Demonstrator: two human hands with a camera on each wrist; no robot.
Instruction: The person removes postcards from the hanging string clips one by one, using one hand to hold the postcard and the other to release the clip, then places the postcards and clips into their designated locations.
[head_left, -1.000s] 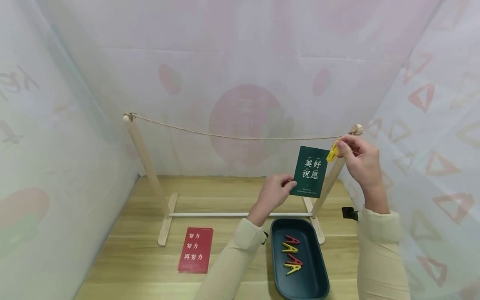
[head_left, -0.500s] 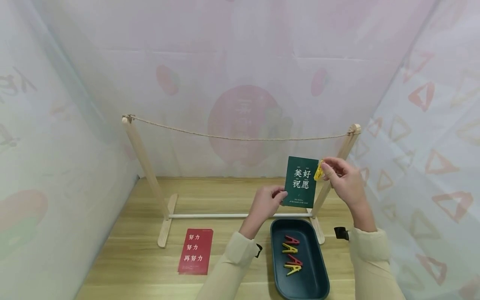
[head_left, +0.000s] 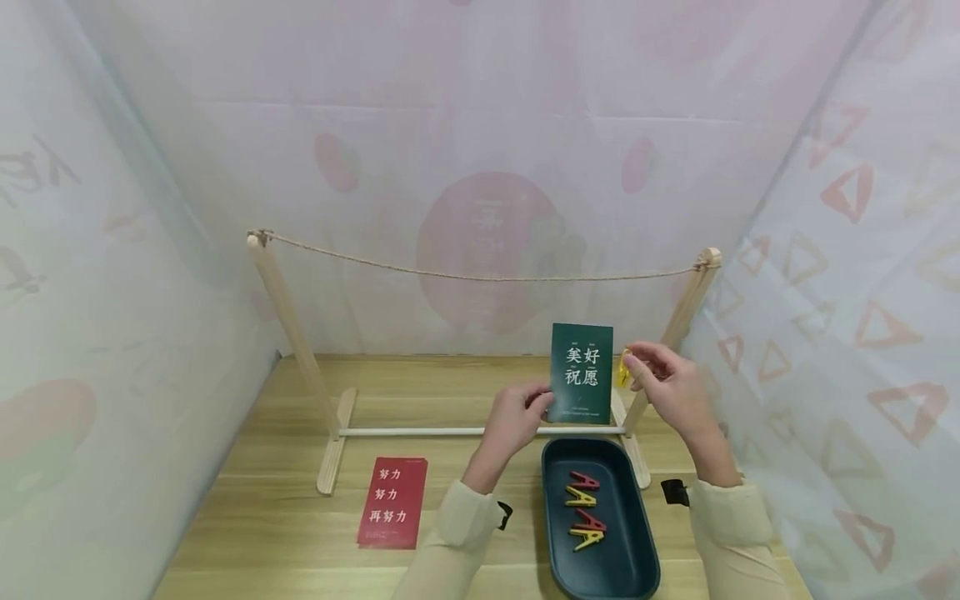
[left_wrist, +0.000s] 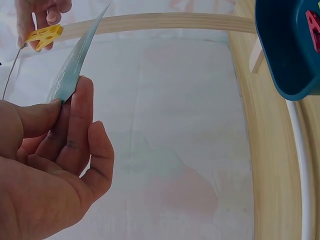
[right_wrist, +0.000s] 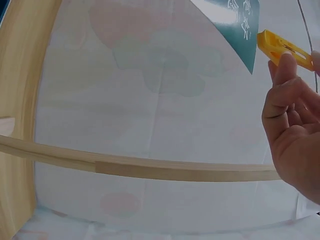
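Observation:
My left hand [head_left: 513, 425] pinches a dark green card [head_left: 581, 371] with white characters by its lower left edge, thumb in front and fingers behind. The card stands nearly upright in the air, below the twine [head_left: 480, 277]. Just to its right, my right hand [head_left: 675, 392] pinches a yellow clothespin [head_left: 624, 368] between thumb and fingers. In the right wrist view the clothespin [right_wrist: 285, 47] lies close to the card's edge [right_wrist: 240, 35]; whether they touch I cannot tell. The left wrist view shows the card [left_wrist: 77, 65] nearly edge-on.
The twine spans two wooden posts [head_left: 296, 333] joined low down by a white rod [head_left: 412, 432]. A dark blue tray [head_left: 600, 575] holding several red and yellow clothespins [head_left: 581, 497] stands at the front right. A stack of red cards [head_left: 393, 504] lies on the wooden table [head_left: 247, 533].
Both hands have moved down and to the left, carrying the green card and the yellow clothespin further below the twine. The card has turned more upright.

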